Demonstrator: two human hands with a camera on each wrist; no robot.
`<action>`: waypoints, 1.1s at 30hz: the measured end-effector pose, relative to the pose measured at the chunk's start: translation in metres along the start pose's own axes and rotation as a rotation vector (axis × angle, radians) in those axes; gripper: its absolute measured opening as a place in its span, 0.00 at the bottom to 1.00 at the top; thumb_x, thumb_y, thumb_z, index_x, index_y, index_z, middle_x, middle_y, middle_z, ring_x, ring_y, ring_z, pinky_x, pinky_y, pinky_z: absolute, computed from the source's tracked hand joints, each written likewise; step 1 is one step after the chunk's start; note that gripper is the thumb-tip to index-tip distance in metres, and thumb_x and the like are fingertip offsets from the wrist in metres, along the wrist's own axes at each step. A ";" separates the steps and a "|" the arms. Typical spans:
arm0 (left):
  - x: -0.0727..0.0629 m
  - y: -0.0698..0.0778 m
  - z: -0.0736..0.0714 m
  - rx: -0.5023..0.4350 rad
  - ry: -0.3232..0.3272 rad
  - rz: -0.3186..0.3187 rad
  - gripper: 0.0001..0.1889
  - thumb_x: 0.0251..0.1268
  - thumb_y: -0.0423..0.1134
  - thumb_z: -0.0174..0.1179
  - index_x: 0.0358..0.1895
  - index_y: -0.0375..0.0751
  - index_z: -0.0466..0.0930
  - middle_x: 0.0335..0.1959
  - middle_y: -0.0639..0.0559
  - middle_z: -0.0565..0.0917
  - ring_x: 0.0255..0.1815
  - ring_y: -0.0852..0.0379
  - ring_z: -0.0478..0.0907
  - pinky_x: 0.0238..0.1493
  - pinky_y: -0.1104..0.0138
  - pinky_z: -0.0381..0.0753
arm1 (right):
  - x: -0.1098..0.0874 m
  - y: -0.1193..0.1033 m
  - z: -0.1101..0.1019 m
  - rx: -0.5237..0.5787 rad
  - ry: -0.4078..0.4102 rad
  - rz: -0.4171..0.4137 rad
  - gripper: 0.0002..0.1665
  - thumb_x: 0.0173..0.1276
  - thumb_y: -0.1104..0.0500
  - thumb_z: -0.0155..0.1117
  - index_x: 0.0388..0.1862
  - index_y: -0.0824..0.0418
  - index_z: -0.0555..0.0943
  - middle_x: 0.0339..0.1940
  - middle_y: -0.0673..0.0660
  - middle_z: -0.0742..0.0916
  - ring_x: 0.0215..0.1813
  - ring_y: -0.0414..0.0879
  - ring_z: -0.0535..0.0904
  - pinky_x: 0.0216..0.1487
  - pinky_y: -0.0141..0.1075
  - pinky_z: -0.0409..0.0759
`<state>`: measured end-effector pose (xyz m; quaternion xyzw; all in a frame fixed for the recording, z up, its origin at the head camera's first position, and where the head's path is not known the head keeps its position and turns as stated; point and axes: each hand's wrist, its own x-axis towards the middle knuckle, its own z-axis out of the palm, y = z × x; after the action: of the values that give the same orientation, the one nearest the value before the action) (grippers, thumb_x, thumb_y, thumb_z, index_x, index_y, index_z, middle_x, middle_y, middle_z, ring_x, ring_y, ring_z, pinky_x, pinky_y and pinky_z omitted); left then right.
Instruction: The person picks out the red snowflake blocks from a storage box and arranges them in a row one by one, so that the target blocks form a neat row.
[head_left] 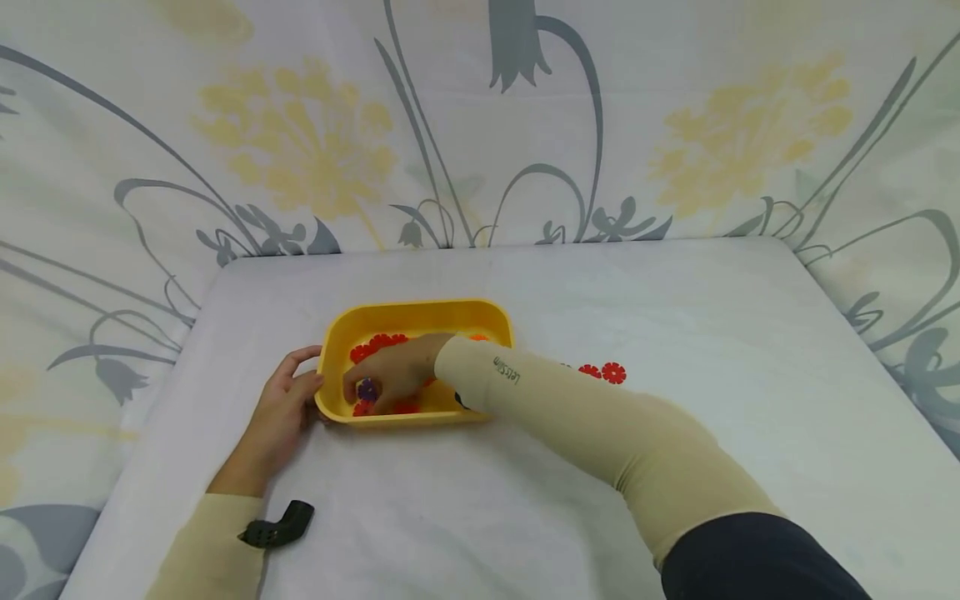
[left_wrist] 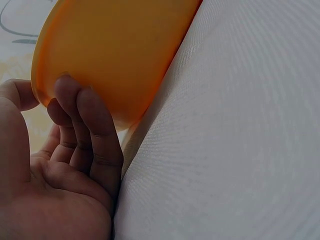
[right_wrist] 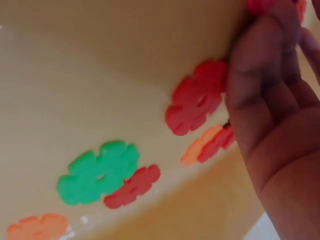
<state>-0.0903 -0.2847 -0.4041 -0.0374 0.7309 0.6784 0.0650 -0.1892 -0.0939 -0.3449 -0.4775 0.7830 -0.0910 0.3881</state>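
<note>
A yellow plastic tray [head_left: 420, 317] holds several flat flower-shaped plastic discs, mostly red [head_left: 378, 342]. My left hand [head_left: 281, 408] grips the tray's left end; in the left wrist view the thumb is at the rim and the fingers [left_wrist: 95, 112] curl against the outer wall. Inside the tray, my right hand [head_left: 401, 367] reaches down with bent fingers beside a purple disc [head_left: 367, 389]. In the right wrist view, a red disc [right_wrist: 197, 97] lies next to that hand and a pinkish-red one [right_wrist: 260, 5] shows at its fingertips; I cannot tell if it is held.
To the right of the tray, red discs [head_left: 613, 372] lie on the white-covered table [head_left: 720, 333], partly behind the right sleeve. The right wrist view shows a green disc [right_wrist: 100, 172] and an orange one [right_wrist: 37, 227] in the tray. Floral cloth [head_left: 480, 125] stands around the table's back and sides.
</note>
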 end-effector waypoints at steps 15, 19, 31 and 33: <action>0.001 0.000 0.001 -0.031 -0.003 0.024 0.14 0.80 0.39 0.45 0.63 0.51 0.64 0.34 0.62 0.86 0.25 0.61 0.78 0.30 0.71 0.81 | 0.004 -0.004 0.005 -0.044 0.148 0.002 0.10 0.69 0.53 0.68 0.40 0.52 0.75 0.34 0.46 0.80 0.38 0.38 0.73 0.39 0.24 0.71; 0.002 0.000 0.001 -0.023 -0.005 0.024 0.14 0.80 0.40 0.45 0.63 0.52 0.63 0.36 0.62 0.86 0.25 0.61 0.78 0.30 0.71 0.81 | -0.005 -0.003 0.000 -0.044 0.193 0.035 0.08 0.70 0.54 0.67 0.39 0.52 0.76 0.35 0.46 0.81 0.36 0.40 0.74 0.35 0.25 0.74; -0.001 0.002 0.000 0.038 0.009 -0.026 0.18 0.81 0.41 0.43 0.69 0.47 0.60 0.37 0.62 0.86 0.26 0.59 0.77 0.32 0.71 0.81 | -0.057 0.012 -0.012 0.198 0.336 -0.019 0.04 0.73 0.58 0.62 0.39 0.55 0.76 0.38 0.50 0.82 0.37 0.46 0.79 0.37 0.27 0.80; 0.000 0.002 0.001 0.032 0.002 -0.028 0.18 0.81 0.40 0.43 0.68 0.46 0.59 0.37 0.61 0.85 0.26 0.59 0.78 0.33 0.70 0.81 | -0.077 0.018 -0.013 0.232 0.414 -0.042 0.03 0.73 0.58 0.63 0.39 0.55 0.77 0.40 0.52 0.84 0.38 0.48 0.82 0.40 0.28 0.82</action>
<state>-0.0901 -0.2833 -0.4021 -0.0472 0.7412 0.6655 0.0743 -0.1920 -0.0241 -0.3050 -0.4168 0.8201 -0.2844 0.2698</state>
